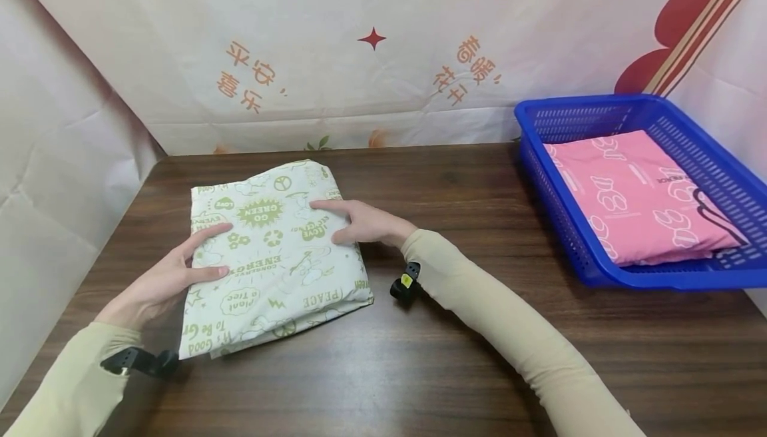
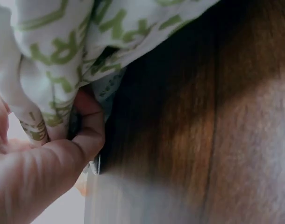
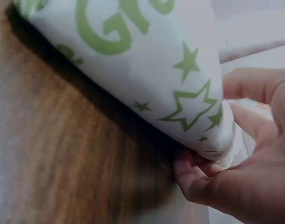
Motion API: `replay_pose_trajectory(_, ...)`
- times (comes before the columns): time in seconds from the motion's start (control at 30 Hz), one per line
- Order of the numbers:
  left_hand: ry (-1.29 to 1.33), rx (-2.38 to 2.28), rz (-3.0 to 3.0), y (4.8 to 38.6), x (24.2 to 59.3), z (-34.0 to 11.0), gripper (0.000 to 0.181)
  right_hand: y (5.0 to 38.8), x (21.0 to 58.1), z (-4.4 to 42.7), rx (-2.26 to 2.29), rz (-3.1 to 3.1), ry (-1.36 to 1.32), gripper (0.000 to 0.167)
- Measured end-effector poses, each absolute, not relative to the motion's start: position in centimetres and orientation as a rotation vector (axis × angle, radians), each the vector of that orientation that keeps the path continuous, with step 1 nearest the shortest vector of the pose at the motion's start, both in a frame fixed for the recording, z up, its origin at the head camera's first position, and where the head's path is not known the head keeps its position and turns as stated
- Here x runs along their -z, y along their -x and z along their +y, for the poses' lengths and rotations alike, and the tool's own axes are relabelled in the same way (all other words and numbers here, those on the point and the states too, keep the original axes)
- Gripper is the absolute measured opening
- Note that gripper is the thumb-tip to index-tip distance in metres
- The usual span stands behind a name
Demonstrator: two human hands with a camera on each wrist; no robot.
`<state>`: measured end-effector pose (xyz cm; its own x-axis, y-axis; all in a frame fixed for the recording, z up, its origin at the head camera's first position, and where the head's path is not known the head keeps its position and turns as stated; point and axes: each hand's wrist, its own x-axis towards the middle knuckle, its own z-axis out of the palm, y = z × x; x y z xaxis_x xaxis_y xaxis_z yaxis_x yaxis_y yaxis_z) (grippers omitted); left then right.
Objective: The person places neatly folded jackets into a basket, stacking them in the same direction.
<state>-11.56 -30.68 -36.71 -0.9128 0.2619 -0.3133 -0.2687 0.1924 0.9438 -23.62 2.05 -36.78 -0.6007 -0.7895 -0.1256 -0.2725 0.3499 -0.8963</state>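
A folded white cloth (image 1: 269, 244) with green print lies on the left part of the table, its near edge showing several layers. At its left edge my left hand (image 1: 157, 285) grips it, two digits spread over the top. In the left wrist view, curled fingers (image 2: 91, 121) tuck under the bunched cloth (image 2: 53, 60). My right hand (image 1: 373, 222) holds the opposite edge, thumb and one finger on the upper face. The right wrist view shows other fingertips (image 3: 187, 170) bent beneath the cloth's edge, where the underside is partly hidden.
A blue plastic basket (image 1: 590, 274) stands on the right of the brown wooden table (image 1: 455, 357). Inside it lies a folded pink cloth (image 1: 635, 204) with white print. A pale printed curtain (image 1: 371, 90) hangs along the table's back edge.
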Motion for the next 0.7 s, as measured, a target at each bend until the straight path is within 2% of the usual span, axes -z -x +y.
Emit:
replay_pose_trajectory(0.3,-0.045,-1.759,2.119,11.9,36.6,-30.1,0.073,23.0,37.0,3.0,1.390,2.036,0.765,0.076)
replay_pose_trajectory(0.43,-0.053,-1.788,2.111,12.3,36.5,-30.1,0.068,22.9,37.3,3.9,1.460,1.999,0.738,0.081)
replay_pose_trajectory(0.7,-0.151,-1.881,2.023,13.1,36.2,-29.1,0.063,23.0,37.3,6.2,1.577,1.947,0.727,0.080)
